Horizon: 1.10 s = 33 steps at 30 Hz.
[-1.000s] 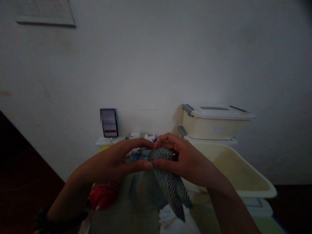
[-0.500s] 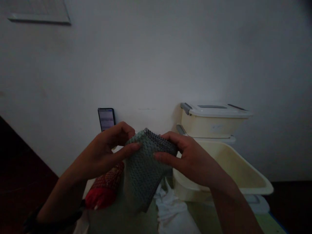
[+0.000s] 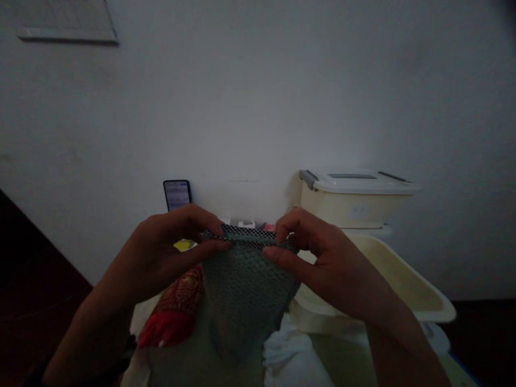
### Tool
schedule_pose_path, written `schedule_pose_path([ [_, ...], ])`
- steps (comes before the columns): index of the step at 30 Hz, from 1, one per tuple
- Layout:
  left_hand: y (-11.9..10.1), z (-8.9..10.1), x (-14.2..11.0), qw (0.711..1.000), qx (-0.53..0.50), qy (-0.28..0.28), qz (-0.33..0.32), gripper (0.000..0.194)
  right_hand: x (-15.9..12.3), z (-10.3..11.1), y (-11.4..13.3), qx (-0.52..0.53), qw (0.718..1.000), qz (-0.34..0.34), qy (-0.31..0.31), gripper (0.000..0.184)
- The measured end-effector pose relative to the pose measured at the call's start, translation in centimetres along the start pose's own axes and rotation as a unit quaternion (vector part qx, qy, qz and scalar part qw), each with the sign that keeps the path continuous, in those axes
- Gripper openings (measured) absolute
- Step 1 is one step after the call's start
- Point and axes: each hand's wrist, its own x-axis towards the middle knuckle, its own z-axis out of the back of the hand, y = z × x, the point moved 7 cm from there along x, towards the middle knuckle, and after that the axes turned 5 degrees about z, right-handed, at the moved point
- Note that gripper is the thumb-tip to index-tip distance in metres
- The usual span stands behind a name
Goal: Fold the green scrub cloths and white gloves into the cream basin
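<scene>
A grey-green fabric pouch (image 3: 248, 285) with a knit-like texture hangs between my hands, its mouth at the top. Black-and-white checked trim (image 3: 248, 231) edges the mouth, which is spread slightly apart. My left hand (image 3: 179, 242) pinches the left end of that rim between thumb and fingers. At the opposite end, the thumb and fingers of my right hand (image 3: 310, 247) grip the rim and upper fabric. The lower part of the pouch hangs over the table and looks blurred. What is inside it cannot be seen.
Left of the pouch lies a red patterned bundle (image 3: 171, 312); white cloth (image 3: 292, 355) lies to its right. A phone (image 3: 177, 194) leans against the wall behind my left hand. At right stand an open cream bin (image 3: 427, 290) and a lidded cream box (image 3: 355, 207).
My hands were close together on the bunched pouch. They have since moved apart and turned it, so its checked rim now stretches level across the top, with the body hanging below.
</scene>
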Motion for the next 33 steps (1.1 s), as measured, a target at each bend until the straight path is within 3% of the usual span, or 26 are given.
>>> schedule_pose_path([
  [3, -0.1, 0.6, -0.1, 0.999, -0.013, -0.034, 0.012, 0.014, 0.1, 0.0, 0.3, -0.010, 1.000, -0.002, 0.019, 0.011],
  [10, -1.0, 0.8, -0.2, 0.992, -0.091, -0.075, 0.043, 0.017, -0.1, 0.1, 0.4, -0.046, 0.998, 0.023, 0.030, 0.028],
  [14, -1.1, 0.9, -0.3, 0.985, -0.126, -0.102, 0.059, 0.018, -0.1, 0.2, 1.0, -0.065, 0.996, 0.059, 0.034, 0.026],
  [24, -1.5, 0.9, -0.8, 0.983, -0.131, -0.111, 0.071, 0.019, 0.0, 0.3, 0.4, -0.045, 0.999, 0.023, 0.006, 0.012],
  [29, -0.9, 1.1, 0.0, 0.986, -0.140, -0.081, 0.044, 0.022, 0.0, 0.7, 0.0, -0.001, 0.999, 0.007, -0.037, 0.009],
  [33, -0.6, 1.2, 0.4, 0.990, -0.127, -0.062, 0.011, 0.023, 0.0, 0.8, 0.1, 0.018, 0.997, 0.033, -0.067, 0.015],
])
